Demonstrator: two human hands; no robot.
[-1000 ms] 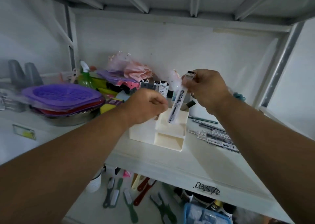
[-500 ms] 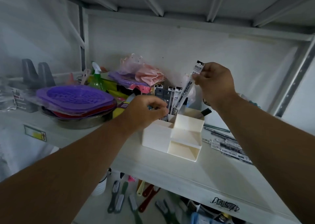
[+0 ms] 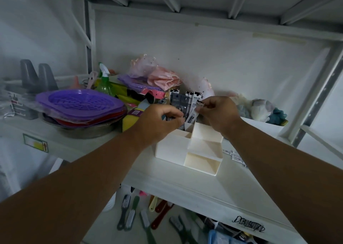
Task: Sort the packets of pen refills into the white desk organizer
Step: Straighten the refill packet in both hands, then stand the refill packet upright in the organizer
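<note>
The white desk organizer (image 3: pixel 172 149) stands on the white shelf, stepped into several compartments. Several refill packets (image 3: pixel 179 101) stand upright in its back compartment. My right hand (image 3: pixel 218 113) pinches the top of one refill packet (image 3: pixel 192 117), whose lower end is down inside that back compartment. My left hand (image 3: pixel 159 121) is at the same compartment with thumb and fingers curled round the standing packets, partly hiding them. More refill packets (image 3: pixel 235 155) lie flat on the shelf right of the organizer, mostly behind my right forearm.
Purple baskets (image 3: pixel 79 102) stacked in a steel bowl sit at the left. A green spray bottle (image 3: pixel 104 84), pink bags (image 3: pixel 159 76) and a yellow sponge (image 3: pixel 130 124) crowd the back. Brushes (image 3: pixel 130 214) lie on the lower shelf. A white box (image 3: pixel 263 130) stands at the right.
My right hand has come down and left with the packet, lowering it into the back compartment. My left hand stays at the organizer's back edge.
</note>
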